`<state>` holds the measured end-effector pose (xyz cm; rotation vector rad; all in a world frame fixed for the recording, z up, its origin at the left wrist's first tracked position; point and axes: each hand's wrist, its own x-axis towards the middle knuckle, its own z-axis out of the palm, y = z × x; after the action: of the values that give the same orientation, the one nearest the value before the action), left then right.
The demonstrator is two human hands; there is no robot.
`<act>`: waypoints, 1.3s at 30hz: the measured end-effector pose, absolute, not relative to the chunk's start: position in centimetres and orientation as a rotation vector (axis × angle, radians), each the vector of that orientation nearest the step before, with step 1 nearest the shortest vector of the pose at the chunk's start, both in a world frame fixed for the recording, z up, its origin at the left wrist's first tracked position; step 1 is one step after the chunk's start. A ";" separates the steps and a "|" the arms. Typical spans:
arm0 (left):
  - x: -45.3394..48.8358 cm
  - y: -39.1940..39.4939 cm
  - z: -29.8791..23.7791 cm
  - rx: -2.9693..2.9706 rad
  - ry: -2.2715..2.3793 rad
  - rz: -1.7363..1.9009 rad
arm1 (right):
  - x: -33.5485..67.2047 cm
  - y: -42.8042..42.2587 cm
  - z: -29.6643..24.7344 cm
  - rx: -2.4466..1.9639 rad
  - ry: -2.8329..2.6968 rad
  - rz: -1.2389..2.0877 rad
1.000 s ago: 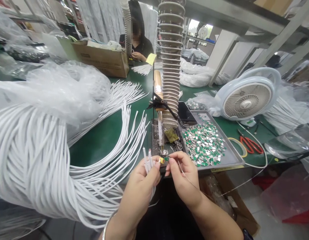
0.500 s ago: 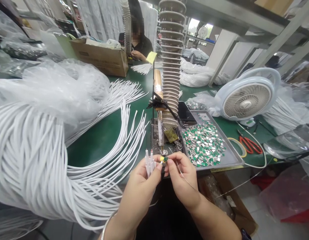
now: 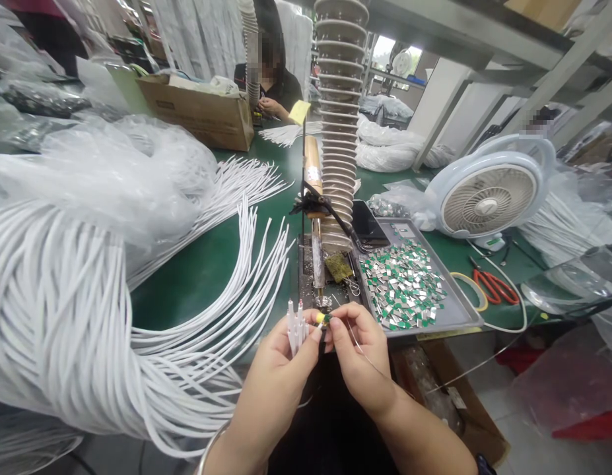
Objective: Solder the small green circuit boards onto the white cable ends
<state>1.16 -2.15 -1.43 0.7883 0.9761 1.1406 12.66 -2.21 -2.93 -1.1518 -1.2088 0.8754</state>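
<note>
My left hand [image 3: 280, 369] is closed around a small bunch of white cable ends [image 3: 296, 322] that stick up above the fingers. My right hand [image 3: 359, 353] pinches a tiny green circuit piece [image 3: 326, 318] against one cable tip, with a thin solder wire [image 3: 370, 359] running across the palm. Both hands meet just below the tip of a soldering iron [image 3: 316, 260] fixed upright on a stand.
A metal tray [image 3: 459, 315] holds a heap of small green and silver parts [image 3: 403, 285]. A big bundle of white cables [image 3: 82, 316] fills the left. A desk fan [image 3: 491, 191], red scissors [image 3: 496, 287], a phone [image 3: 368, 224] and a cardboard box [image 3: 201, 115] stand around; another person sits at the far end.
Both hands have shifted slightly up and left, staying together under the iron tip. The grip on the cables and the green piece is unchanged.
</note>
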 end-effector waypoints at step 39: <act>1.8 -1.6 -0.7 0.733 0.961 1.146 | 13.3 -2.7 -3.9 -0.920 -1.527 0.147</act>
<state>1.77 -1.57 -0.74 0.7328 0.9612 1.1459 13.34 -2.65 -3.92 -0.9196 -1.5266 0.1468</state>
